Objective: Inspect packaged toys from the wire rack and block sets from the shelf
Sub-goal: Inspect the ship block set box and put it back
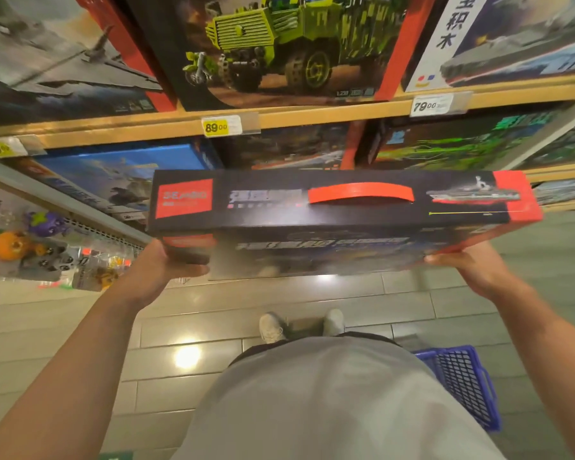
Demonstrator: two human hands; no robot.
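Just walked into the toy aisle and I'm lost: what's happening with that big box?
A person holds a large black-and-red block set box out in front of the wooden shelf, left hand gripping one end and right hand the other. The box's narrow side with the red carry handle faces up. More block sets stand on the shelf behind, including a green truck set. A blue shopping basket sits on the floor.

A blue plastic shopping basket [462, 383] stands on the tiled floor [180, 327] at the lower right. Two light shoes [273, 327] show below a grey shirt [329, 403]. Price tags reading 89.00 [217, 127] and 79.00 [430, 105] hang on a wooden edge
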